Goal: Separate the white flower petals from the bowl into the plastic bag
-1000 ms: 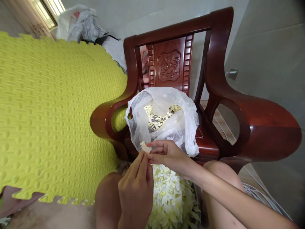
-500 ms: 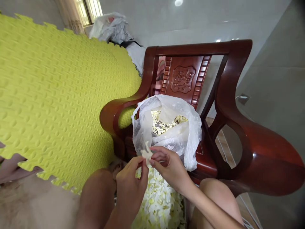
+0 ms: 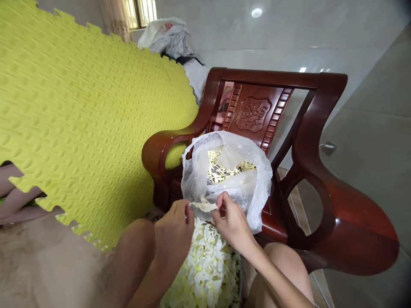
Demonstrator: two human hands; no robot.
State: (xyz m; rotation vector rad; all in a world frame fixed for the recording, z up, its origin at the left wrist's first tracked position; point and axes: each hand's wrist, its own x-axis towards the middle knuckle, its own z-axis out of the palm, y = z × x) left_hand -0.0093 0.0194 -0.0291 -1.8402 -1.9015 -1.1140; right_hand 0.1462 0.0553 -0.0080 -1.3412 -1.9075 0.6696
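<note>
A pale, petal-like flower piece is stretched between my two hands. My left hand pinches its left end, and my right hand pinches the right end. Below them, a heap of white and pale green petals fills a round container whose rim shows at the right. Just beyond my hands, a translucent white plastic bag sits open on the chair seat. Small cream-coloured flower pieces lie inside it.
A dark red wooden chair with curved arms stands in front. A yellow foam mat rises on the left, with part of another person at its lower edge. Plastic bags lie behind it by the wall.
My hands have moved apart, and the flower piece now spans the gap between them. The view has shifted, and more of the person at the left shows.
</note>
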